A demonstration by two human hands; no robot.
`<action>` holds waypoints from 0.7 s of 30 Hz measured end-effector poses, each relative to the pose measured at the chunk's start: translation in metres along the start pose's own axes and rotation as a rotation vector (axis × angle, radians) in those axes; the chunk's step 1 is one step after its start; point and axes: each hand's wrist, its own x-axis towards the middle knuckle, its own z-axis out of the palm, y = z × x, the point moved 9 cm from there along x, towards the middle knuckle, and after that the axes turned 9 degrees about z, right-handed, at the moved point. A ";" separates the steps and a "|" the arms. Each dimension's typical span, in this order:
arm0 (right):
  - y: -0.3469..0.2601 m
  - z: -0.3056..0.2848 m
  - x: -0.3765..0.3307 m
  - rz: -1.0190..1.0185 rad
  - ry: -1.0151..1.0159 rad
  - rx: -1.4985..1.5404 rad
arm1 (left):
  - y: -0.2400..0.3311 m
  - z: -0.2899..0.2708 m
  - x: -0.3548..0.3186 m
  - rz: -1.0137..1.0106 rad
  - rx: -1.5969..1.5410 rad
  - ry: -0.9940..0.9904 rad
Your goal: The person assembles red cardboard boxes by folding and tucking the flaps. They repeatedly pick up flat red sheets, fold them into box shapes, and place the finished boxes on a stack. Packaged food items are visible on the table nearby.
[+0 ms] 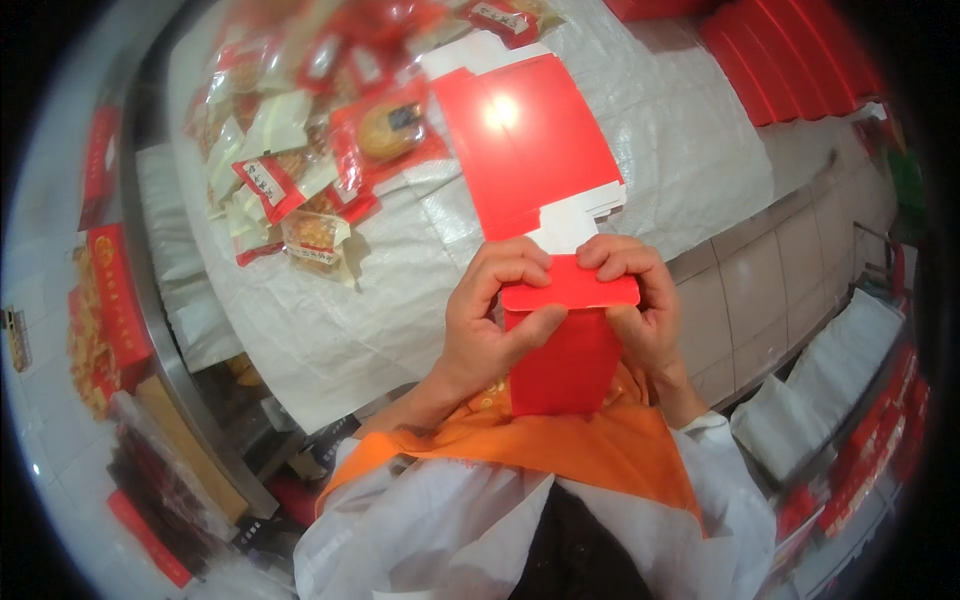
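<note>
Box (pixel 560 365), red card and half folded, is held upright in front of the person's chest, just above an orange apron (pixel 590 445). Left hand (pixel 490 315) and right hand (pixel 630 300) both grip its top flap, fingers curled over the edge and thumbs pressed beneath. Behind it a flat red carton blank (pixel 525 140) lies on the white-covered table (pixel 660 120), near a pile of wrapped cakes (pixel 320 130).

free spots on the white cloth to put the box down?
Bare white woven table cover lies left of the left hand, below the heap of wrapped pastry packets. More bare cover right of the flat red cardboard box blank, toward the red stacked trays. Crowded: upper left, under the packets. Both hands, right hand included, grip the small red folded carton.
</note>
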 end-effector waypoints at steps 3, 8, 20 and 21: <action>0.000 -0.003 0.000 0.110 0.142 0.075 | 0.002 -0.003 0.005 -0.053 -0.009 0.070; -0.002 -0.002 0.001 0.090 0.093 -0.114 | -0.002 -0.004 0.004 -0.085 -0.027 0.042; 0.008 -0.001 0.001 0.139 0.078 -0.117 | -0.014 -0.011 -0.005 -0.083 -0.081 0.025; 0.010 -0.002 0.001 0.147 0.086 -0.087 | -0.016 -0.012 -0.007 -0.080 -0.086 0.021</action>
